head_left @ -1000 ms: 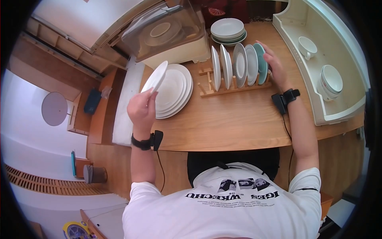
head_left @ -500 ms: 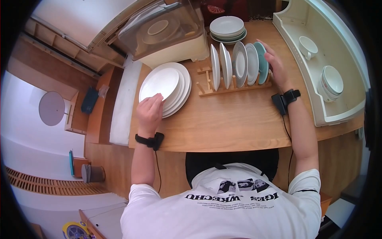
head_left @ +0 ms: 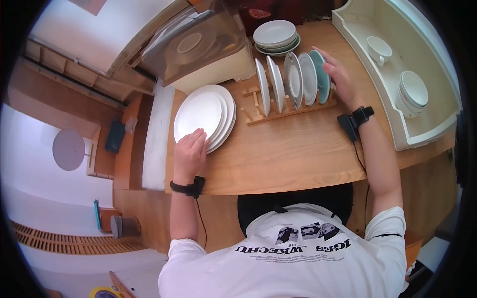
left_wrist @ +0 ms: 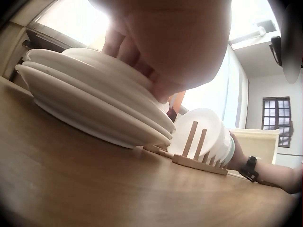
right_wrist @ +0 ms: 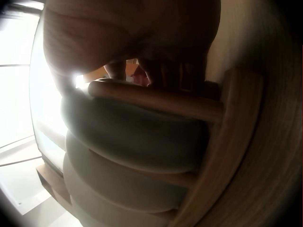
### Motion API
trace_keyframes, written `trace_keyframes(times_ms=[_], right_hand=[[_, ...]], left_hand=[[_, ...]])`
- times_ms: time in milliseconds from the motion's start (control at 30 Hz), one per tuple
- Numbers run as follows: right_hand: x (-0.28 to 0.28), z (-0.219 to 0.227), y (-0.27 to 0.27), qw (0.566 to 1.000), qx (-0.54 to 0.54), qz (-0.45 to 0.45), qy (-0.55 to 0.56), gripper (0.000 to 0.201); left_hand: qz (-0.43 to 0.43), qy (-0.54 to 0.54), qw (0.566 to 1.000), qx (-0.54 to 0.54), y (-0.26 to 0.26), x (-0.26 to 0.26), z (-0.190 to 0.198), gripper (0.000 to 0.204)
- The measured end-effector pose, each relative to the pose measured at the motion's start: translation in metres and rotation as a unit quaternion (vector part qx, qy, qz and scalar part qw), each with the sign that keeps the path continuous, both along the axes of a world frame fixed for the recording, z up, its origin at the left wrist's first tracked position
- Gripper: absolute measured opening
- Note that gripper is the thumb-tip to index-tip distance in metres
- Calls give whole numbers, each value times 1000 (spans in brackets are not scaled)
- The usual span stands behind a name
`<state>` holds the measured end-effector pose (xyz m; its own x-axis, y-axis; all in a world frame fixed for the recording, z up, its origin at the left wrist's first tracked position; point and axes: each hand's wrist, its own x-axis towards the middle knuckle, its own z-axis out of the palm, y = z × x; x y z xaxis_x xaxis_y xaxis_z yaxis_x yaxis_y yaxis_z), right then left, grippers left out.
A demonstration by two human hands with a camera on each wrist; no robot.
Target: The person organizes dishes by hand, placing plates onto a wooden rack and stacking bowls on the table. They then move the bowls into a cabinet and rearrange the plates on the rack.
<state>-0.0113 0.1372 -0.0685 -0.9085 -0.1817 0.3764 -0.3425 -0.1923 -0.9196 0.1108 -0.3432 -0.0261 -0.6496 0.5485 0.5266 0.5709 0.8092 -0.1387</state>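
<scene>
White plates (head_left: 198,113) lie flat in a stack at the table's left. My left hand (head_left: 190,155) rests at the near rim of the top plate, fingers together and nearly straight; in the left wrist view the fingers of my left hand (left_wrist: 165,42) reach over the plates (left_wrist: 90,106). A wooden rack (head_left: 293,113) holds several upright plates, white, grey-ringed and teal. The teal plate (head_left: 321,79) is at its right end, with my right hand (head_left: 343,82) against its outer side, fingers extended. In the right wrist view my right hand (right_wrist: 132,33) is beside the rack's end peg (right_wrist: 156,98).
Stacked bowls or dishes (head_left: 275,34) stand behind the rack. A lidded container (head_left: 213,72) sits behind the plate stack. At the right, a cream shelf unit (head_left: 397,130) holds a cup (head_left: 378,48) and stacked bowls (head_left: 414,89). The table's front edge curves before the person.
My left hand has lowered the tilted plate onto the stack, where it lies flat. My right hand has stayed beside the teal plate. The head view has shifted slightly.
</scene>
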Motion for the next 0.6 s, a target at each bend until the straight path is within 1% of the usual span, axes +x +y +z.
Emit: trace_keyframes(times_ms=[67, 167, 200, 267, 400, 500, 600], right_hand=[[-2, -3, 0, 1000, -8, 5, 0, 61], [2, 0, 0, 1000, 19, -16, 2, 61], [3, 1, -1, 1000, 12, -11, -6, 60], [0, -1, 0, 1000, 20, -21, 3, 60], [3, 1, -2, 1000, 17, -22, 3, 60], [1, -1, -1, 1000, 20, -21, 13, 60], [-1, -3, 1, 1000, 20, -19, 2, 60]], left_hand=[[0, -8, 1000, -4, 1, 1, 3, 16], [-11, -13, 1000, -3, 0, -4, 1, 14], [-14, -12, 1000, -1, 0, -6, 1, 14], [-4, -23, 1000, -5, 2, -8, 3, 14], [32, -20, 998, -44, 34, -8, 25, 15], [-19, 14, 997, 71, 80, -15, 25, 16], [-45, -6, 986, 158, 130, -22, 33, 16]])
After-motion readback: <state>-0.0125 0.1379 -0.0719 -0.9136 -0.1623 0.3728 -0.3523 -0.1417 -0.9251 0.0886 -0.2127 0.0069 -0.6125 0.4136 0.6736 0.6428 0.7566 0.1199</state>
